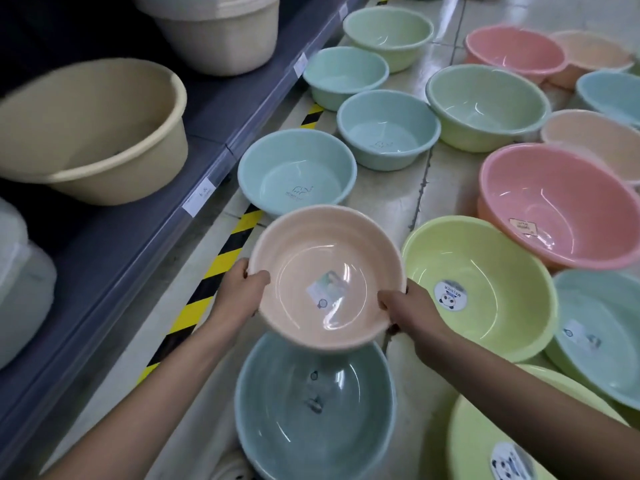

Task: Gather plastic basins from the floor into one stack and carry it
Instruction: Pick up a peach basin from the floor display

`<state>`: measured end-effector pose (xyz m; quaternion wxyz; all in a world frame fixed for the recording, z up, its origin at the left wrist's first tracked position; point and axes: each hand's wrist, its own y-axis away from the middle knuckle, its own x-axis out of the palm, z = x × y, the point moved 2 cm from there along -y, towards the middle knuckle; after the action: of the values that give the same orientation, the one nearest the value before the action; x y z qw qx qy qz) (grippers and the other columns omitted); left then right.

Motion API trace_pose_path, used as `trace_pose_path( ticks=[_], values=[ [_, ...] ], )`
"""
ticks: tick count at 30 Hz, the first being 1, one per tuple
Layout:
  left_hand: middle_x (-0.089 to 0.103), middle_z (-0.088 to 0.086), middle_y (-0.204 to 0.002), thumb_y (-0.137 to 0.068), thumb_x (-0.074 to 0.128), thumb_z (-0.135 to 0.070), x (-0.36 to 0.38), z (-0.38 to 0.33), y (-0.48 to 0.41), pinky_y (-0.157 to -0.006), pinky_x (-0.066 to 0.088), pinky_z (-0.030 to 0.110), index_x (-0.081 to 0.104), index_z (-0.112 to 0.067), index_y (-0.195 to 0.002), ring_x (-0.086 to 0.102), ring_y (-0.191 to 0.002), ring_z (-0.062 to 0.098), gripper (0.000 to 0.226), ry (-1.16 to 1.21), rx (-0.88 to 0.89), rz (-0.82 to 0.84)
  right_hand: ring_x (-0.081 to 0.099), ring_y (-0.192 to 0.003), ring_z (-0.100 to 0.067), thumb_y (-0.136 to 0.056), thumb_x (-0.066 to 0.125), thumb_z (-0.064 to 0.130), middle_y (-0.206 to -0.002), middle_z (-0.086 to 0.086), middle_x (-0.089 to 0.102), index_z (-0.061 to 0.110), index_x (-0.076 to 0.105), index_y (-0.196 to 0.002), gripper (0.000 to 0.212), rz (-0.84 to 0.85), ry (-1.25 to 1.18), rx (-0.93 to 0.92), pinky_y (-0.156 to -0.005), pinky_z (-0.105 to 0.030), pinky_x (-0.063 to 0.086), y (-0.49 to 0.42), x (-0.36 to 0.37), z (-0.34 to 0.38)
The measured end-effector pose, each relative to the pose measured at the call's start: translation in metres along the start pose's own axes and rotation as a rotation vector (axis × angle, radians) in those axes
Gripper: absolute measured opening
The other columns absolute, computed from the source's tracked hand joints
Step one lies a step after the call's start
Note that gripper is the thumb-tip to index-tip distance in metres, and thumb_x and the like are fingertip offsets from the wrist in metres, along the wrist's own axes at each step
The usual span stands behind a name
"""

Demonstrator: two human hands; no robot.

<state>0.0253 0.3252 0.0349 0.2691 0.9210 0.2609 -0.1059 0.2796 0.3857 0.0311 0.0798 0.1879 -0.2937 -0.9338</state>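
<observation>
I've got the peach basin [327, 277] up off the floor, dead centre of my view; left hand [240, 289] clamped on its rim at nine o'clock, right hand [408, 306] clamped on the rim at four o'clock, thumbs hooked inside; nothing in it but a small label stuck on the bottom. Directly at six o'clock, under it, a blue-grey basin [315, 407] sits on the floor, only a sticker inside. At three o'clock a yellow-green basin [481, 285] with a round panda sticker, just beside my right hand; at twelve a pale blue basin [297, 169] with a printed logo on its base; at two o'clock a pink basin [561, 206] carrying a tag. More green, blue and peach ones are scattered toward one o'clock. At ten o'clock, a beige tub [90, 129] on the grey shelf [145, 237]; black-and-yellow tape [214, 271] runs along the floor at the shelf's foot.
</observation>
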Motion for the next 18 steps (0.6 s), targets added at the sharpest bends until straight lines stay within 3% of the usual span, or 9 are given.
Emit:
trace_pose_path(
  ticks=[3, 5, 10, 14, 16, 18],
  values=[
    [0.065, 0.000, -0.079, -0.070, 0.054, -0.023, -0.015, 0.035, 0.030, -0.057, 0.040, 0.030, 0.062, -0.023, -0.089, 0.056, -0.068, 0.022, 0.021, -0.120, -0.069, 0.008, 0.062, -0.071, -0.021, -0.066, 0.060, 0.016, -0.087, -0.003, 0.068, 0.020, 0.061, -0.100, 0.034, 0.089, 0.108, -0.009, -0.060, -0.032, 0.053, 0.014, 0.005, -0.023],
    [0.068, 0.000, -0.082, -0.079, 0.056, -0.015, -0.022, 0.056, 0.048, -0.060, 0.046, 0.032, 0.062, -0.024, -0.086, 0.062, -0.075, 0.023, 0.013, -0.173, -0.088, -0.026, 0.065, -0.084, -0.020, -0.058, 0.065, 0.023, -0.097, -0.002, 0.066, 0.026, 0.058, -0.103, 0.045, 0.124, 0.196, -0.027, -0.069, -0.036, 0.057, 0.023, 0.009, -0.043],
    [0.066, -0.007, -0.085, -0.084, 0.055, -0.012, -0.022, 0.093, 0.089, -0.062, 0.045, 0.029, 0.060, -0.025, -0.092, 0.062, -0.082, 0.014, 0.016, -0.262, -0.099, -0.046, 0.061, -0.085, -0.014, -0.068, 0.069, 0.004, -0.105, -0.006, 0.062, 0.027, 0.050, -0.115, 0.056, 0.184, 0.189, -0.047, -0.056, -0.023, 0.044, 0.039, 0.011, -0.070],
    [0.063, 0.000, -0.094, -0.079, 0.057, -0.027, -0.021, 0.124, 0.094, -0.067, 0.045, 0.032, 0.062, -0.023, -0.092, 0.060, -0.084, 0.023, 0.014, -0.415, -0.121, -0.040, 0.060, -0.090, -0.023, -0.053, 0.061, 0.016, -0.116, -0.007, 0.056, 0.036, 0.045, -0.114, 0.066, 0.188, 0.189, -0.068, -0.058, -0.028, 0.048, 0.043, 0.014, -0.095],
    [0.057, 0.005, -0.116, -0.081, 0.060, -0.027, -0.021, 0.136, 0.094, -0.079, 0.046, 0.035, 0.064, -0.020, -0.099, 0.059, -0.092, 0.025, 0.020, -0.540, -0.101, -0.063, 0.051, -0.121, -0.025, -0.055, 0.062, 0.020, -0.138, 0.004, 0.042, 0.040, 0.036, -0.136, 0.087, 0.220, 0.265, -0.164, -0.081, -0.035, 0.052, 0.047, 0.017, -0.111],
    [0.044, 0.004, -0.145, -0.083, 0.062, -0.022, -0.020, 0.144, 0.090, -0.100, 0.041, 0.040, 0.064, -0.019, -0.117, 0.051, -0.121, 0.028, 0.034, -0.585, -0.089, -0.077, 0.027, -0.144, -0.016, -0.057, 0.062, 0.024, -0.150, 0.016, 0.029, 0.045, 0.025, -0.147, 0.100, 0.264, 0.332, -0.256, -0.110, -0.041, 0.038, 0.048, 0.019, -0.118]
  ],
)
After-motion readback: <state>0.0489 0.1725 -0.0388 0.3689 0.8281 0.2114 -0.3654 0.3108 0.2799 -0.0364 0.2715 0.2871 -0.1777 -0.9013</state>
